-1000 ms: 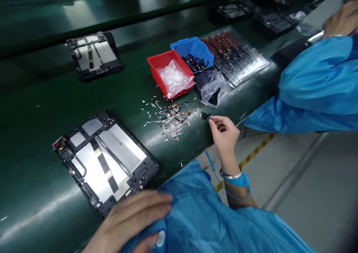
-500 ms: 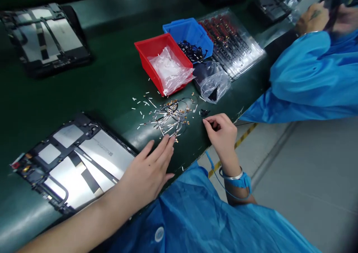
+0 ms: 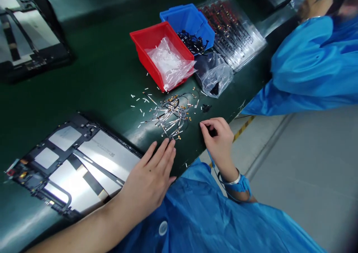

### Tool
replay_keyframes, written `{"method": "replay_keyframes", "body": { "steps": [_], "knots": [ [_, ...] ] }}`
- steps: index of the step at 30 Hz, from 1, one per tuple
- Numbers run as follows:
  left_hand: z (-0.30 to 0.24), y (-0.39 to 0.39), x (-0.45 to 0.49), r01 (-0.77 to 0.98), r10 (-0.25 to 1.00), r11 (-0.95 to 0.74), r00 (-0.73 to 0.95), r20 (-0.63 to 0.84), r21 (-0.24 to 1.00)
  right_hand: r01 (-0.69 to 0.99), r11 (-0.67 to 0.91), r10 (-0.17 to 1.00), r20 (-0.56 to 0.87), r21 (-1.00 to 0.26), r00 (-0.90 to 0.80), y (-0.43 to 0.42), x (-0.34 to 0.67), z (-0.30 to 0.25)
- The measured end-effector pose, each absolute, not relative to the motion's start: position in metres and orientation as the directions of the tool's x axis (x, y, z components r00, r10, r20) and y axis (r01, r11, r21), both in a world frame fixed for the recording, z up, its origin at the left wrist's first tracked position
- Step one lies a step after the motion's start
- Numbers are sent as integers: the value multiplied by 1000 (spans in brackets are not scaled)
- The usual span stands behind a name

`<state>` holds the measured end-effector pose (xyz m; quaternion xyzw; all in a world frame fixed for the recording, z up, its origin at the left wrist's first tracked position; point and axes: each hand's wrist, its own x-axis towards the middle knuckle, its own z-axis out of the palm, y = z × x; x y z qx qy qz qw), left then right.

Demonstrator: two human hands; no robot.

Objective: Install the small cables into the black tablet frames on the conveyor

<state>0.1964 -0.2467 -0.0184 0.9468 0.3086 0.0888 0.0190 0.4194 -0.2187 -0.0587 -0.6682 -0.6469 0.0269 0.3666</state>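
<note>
My left hand (image 3: 153, 174) lies with its fingers stretched out, fingertips at the near edge of a loose pile of thin cables (image 3: 170, 113) with small gold-coloured connectors. Thumb and forefinger of my right hand (image 3: 219, 139) are pinched together, just right of the pile. Whatever they hold, if anything, is too small to make out. Beyond those fingertips lies a small clump of black parts (image 3: 206, 108). An opened tablet-like device (image 3: 97, 152) with silvery panels and black strips rests left of my left hand, partly behind my forearm.
Behind the pile stand a red bin (image 3: 145, 53) holding a plastic bag and a blue bin (image 3: 181, 16) with black cables. A clear tray (image 3: 251, 46) and a clear bag (image 3: 214, 74) sit beside them. Another opened device (image 3: 30, 33) is far left. A co-worker's sleeve (image 3: 310, 70) reaches in at right.
My right hand has drawn slightly back from the black parts, still pinched. My left hand stays outstretched by the pile. The view has shifted, and the far device sits further left in it.
</note>
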Motion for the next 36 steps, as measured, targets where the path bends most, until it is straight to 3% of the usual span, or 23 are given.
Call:
{"method": "replay_keyframes", "body": {
  "steps": [7,17,26,36],
  "knots": [
    [-27,-244,215,516,522,-851,851,51,91,759,130,923,357,-637,142,-240,391,-51],
    [-27,-249,220,520,517,-850,854,-59,81,804,177,895,432,-568,108,-240,384,-60],
    [-27,-246,221,546,546,-822,836,-46,160,839,174,892,444,-515,88,-241,384,-62],
    [-23,-242,222,547,535,-812,837,-115,202,923,329,844,501,-202,-191,-252,393,-57]
  ]
}}
